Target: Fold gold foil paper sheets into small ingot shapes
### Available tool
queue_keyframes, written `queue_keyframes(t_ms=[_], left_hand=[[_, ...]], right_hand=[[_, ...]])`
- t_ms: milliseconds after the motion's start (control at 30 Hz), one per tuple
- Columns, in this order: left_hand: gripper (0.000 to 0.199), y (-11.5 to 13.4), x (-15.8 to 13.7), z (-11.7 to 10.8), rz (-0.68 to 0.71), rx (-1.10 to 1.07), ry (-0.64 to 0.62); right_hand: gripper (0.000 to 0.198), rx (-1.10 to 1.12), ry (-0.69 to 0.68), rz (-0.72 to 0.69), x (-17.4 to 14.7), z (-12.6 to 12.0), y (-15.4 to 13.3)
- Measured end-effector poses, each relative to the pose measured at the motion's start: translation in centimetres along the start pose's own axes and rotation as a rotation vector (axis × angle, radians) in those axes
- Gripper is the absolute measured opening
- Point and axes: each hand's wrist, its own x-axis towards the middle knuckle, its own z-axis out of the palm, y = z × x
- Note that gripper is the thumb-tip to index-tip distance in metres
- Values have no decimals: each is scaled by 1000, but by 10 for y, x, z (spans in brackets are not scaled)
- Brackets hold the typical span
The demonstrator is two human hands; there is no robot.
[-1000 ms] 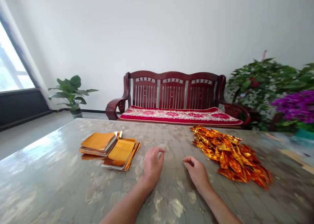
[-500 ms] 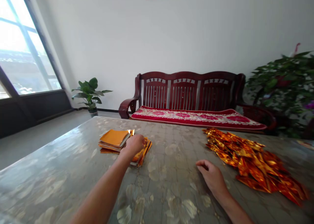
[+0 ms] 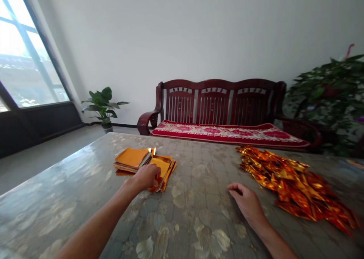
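My left hand (image 3: pixel 147 177) rests on the near left part of a fanned stack of gold foil paper sheets (image 3: pixel 162 163). Its fingers are bent down and closed at the stack's near edge; whether a sheet is between them is hidden. Touching that stack on the left lies a second, squarer pile of gold-orange paper (image 3: pixel 131 157). My right hand (image 3: pixel 245 200) lies on the table to the right, fingers curled in and thumb close to the forefinger, with nothing visible in it. Beyond it spreads a heap of folded shiny gold-orange foil paper pieces (image 3: pixel 287 185).
The table (image 3: pixel 196 206) has a glossy floral cover. Behind it stands a dark red wooden bench (image 3: pixel 213 103) with a red patterned cushion (image 3: pixel 227 132). A potted plant (image 3: pixel 104 105) is at the back left, a larger leafy plant (image 3: pixel 327 86) at the right.
My left hand has slid toward me and a little left across the stack, uncovering more of its top. My right hand stays where it was. The view has tilted slightly down.
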Motion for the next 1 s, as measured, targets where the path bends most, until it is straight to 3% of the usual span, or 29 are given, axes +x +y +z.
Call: queue_keyframes(t_ms=[433, 733, 1000], left_hand=[[26, 5, -9, 2, 35, 72, 71], [21, -15, -19, 2, 171, -41, 48], [14, -19, -17, 5, 199, 19, 76]], right_hand=[[29, -29, -16, 30, -2, 0, 1], [26, -38, -12, -1, -2, 0, -1], [29, -56, -48, -14, -3, 0, 0]])
